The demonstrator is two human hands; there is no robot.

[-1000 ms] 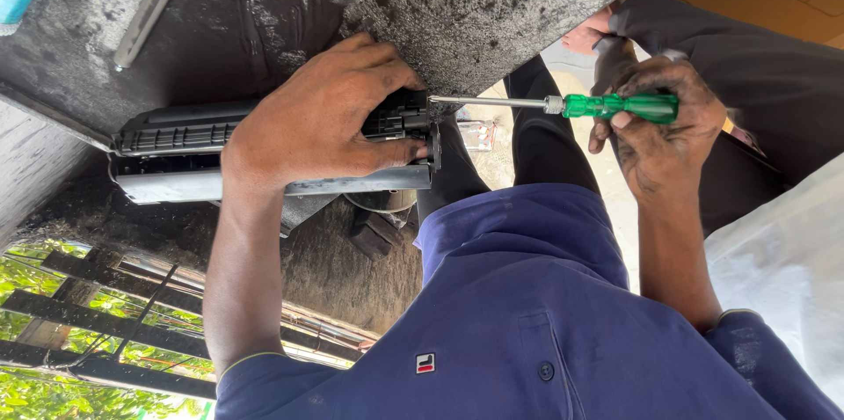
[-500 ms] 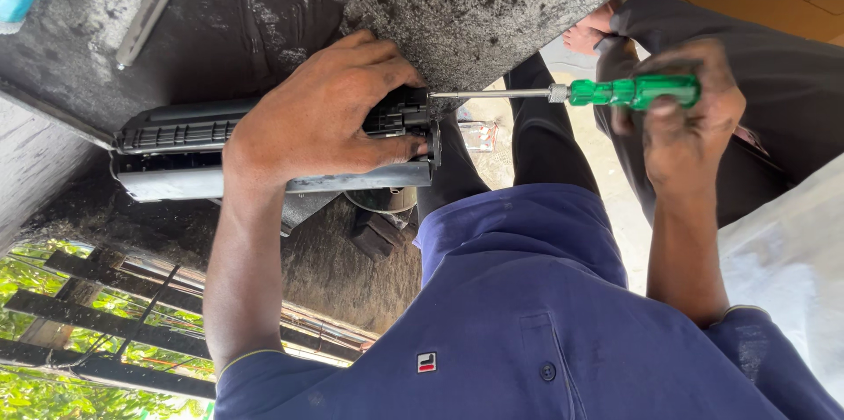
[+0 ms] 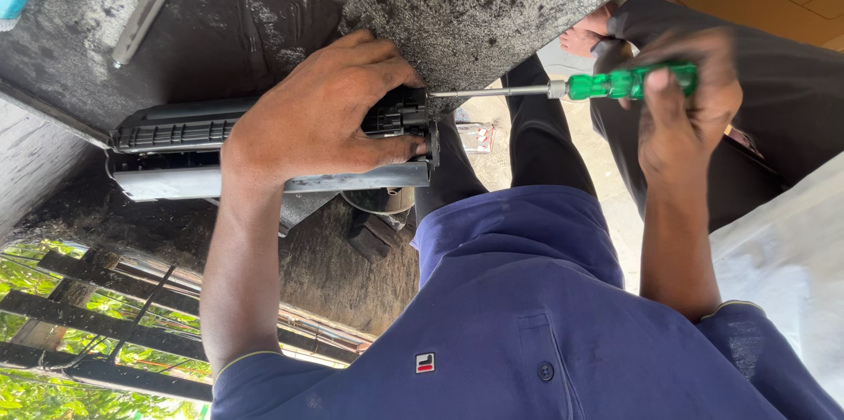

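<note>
Gripping the black toner cartridge, the left hand steadies it while the right hand clenches a green screwdriver.

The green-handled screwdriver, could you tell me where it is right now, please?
In the head view, the green-handled screwdriver is at upper right, held by the right hand, its tip at the end of the black toner cartridge under the left hand.
</note>
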